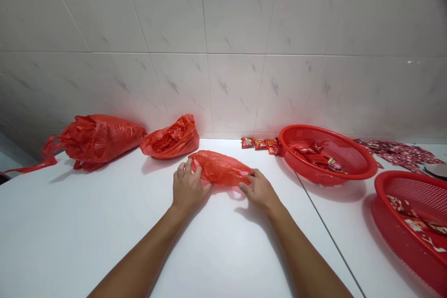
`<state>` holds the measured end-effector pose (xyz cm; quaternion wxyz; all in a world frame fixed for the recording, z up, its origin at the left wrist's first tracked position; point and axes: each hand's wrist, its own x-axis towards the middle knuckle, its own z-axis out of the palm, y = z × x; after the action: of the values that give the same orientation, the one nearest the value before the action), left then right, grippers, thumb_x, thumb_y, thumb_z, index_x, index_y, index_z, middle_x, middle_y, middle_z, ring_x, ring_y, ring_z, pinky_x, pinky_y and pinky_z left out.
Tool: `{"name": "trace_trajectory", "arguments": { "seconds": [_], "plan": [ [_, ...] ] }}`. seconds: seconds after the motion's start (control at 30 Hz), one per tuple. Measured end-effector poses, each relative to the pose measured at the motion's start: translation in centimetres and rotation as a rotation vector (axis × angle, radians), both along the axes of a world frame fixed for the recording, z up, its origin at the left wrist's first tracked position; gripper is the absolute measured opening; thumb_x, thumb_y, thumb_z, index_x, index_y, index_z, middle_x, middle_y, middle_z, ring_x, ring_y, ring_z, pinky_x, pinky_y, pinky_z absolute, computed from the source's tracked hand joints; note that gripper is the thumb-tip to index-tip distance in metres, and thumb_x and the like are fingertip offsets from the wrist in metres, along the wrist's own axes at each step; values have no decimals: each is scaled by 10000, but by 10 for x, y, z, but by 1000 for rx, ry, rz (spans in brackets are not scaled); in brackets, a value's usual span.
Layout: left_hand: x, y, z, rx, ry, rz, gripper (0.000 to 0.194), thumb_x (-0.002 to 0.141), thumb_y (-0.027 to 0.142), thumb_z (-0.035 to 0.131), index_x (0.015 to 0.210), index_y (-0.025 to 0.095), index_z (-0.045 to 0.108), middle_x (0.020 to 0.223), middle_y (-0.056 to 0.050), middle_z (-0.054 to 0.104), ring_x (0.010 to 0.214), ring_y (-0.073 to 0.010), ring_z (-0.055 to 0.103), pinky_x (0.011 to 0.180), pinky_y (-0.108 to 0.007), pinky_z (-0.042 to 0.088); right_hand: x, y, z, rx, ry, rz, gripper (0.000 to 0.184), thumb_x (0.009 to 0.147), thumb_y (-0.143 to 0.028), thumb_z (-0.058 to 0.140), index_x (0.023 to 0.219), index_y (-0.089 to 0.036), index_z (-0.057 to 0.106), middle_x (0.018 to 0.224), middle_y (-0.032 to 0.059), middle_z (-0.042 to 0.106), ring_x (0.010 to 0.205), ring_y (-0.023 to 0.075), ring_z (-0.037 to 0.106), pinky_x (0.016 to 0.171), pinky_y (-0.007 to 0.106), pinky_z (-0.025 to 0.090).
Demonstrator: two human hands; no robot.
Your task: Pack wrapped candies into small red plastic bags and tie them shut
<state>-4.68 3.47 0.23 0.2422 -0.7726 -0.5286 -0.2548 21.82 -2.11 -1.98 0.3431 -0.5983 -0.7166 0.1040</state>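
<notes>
A small red plastic bag (pixel 220 167) lies on the white table (pixel 104 223) in front of me. My left hand (pixel 187 186) grips its left end, fingers curled on the plastic. At the bag's right end, my right hand (pixel 260 189) pinches the plastic between thumb and fingers. Both forearms reach in from the bottom edge.
Two filled red bags (pixel 98 137) (pixel 171 138) rest by the tiled wall at left. Small red snack packets (pixel 260 144) lie near a red mesh basket (pixel 328 151) holding more packets. A second red basket (pixel 412 214) is at far right, with red patterned wrappers (pixel 398 152) behind.
</notes>
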Motion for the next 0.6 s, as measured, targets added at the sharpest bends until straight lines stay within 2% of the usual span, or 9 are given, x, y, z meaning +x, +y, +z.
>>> {"name": "trace_trajectory", "arguments": {
  "seconds": [0.1, 0.17, 0.27, 0.37, 0.43, 0.47, 0.5, 0.53, 0.6],
  "plan": [
    [-1, 2, -2, 11, 17, -14, 664, 802, 688, 733, 1130, 111, 731, 1490, -312, 521, 1261, -494, 487, 952, -581, 462, 8, 2, -4, 48, 11, -128, 664, 1069, -589, 388, 833, -127, 804, 1384, 259, 594, 1384, 363, 504, 1148, 488, 428],
    [0, 0, -3, 41, 13, -70, 592, 846, 690, 693, 1045, 136, 749, 1448, -289, 574, 1212, -479, 517, 911, -570, 474, 10, 2, -3, 71, 21, -193, 666, 1082, -539, 383, 722, -143, 779, 1506, 250, 533, 1504, 374, 381, 1214, 510, 362],
    [8, -9, -2, 149, -19, -264, 341, 918, 520, 693, 857, 186, 726, 1319, -189, 691, 1114, -395, 584, 899, -527, 487, 8, 1, -2, 156, 3, -199, 461, 1012, -382, 573, 630, -178, 730, 1634, 164, 447, 1597, 346, 233, 1261, 491, 317],
    [22, -22, -5, 197, -33, -586, 108, 955, 233, 640, 878, 200, 707, 1165, -115, 756, 1057, -304, 641, 970, -493, 502, 1, 1, -2, 208, -8, -76, 287, 842, -173, 695, 557, -194, 663, 1689, 108, 379, 1630, 339, 135, 1255, 470, 349],
    [32, -29, -11, 72, -9, -782, 195, 967, 120, 546, 1014, 199, 718, 1151, -105, 762, 1100, -277, 664, 1025, -471, 513, -6, 0, -4, 216, 8, 22, 255, 776, -106, 702, 544, -199, 651, 1693, 97, 371, 1633, 331, 126, 1234, 450, 386],
    [36, -30, -14, -45, -3, -827, 249, 976, 107, 507, 1081, 196, 714, 1172, -110, 758, 1127, -271, 671, 1033, -458, 521, -10, 0, -5, 218, 15, 65, 250, 757, -87, 701, 541, -202, 650, 1691, 94, 374, 1632, 324, 135, 1219, 435, 407],
    [38, -30, -17, -194, -17, -812, 278, 987, 121, 484, 1132, 199, 708, 1196, -113, 752, 1141, -270, 677, 1020, -443, 534, -13, 0, -6, 218, 17, 101, 246, 740, -69, 698, 540, -205, 651, 1688, 90, 381, 1630, 316, 148, 1200, 419, 431],
    [38, -28, -19, -352, -50, -739, 288, 998, 157, 476, 1171, 204, 701, 1205, -116, 748, 1133, -276, 688, 987, -433, 551, -16, 0, -6, 212, 13, 132, 246, 723, -53, 695, 538, -207, 649, 1683, 83, 390, 1628, 309, 159, 1181, 404, 453],
    [33, -22, -21, -603, -146, -521, 305, 1001, 270, 508, 1240, 206, 686, 1169, -128, 752, 1050, -302, 717, 894, -431, 574, -20, -1, -6, 190, -11, 160, 255, 692, -25, 686, 523, -209, 637, 1674, 70, 410, 1626, 305, 169, 1154, 388, 481]
  ]
}}
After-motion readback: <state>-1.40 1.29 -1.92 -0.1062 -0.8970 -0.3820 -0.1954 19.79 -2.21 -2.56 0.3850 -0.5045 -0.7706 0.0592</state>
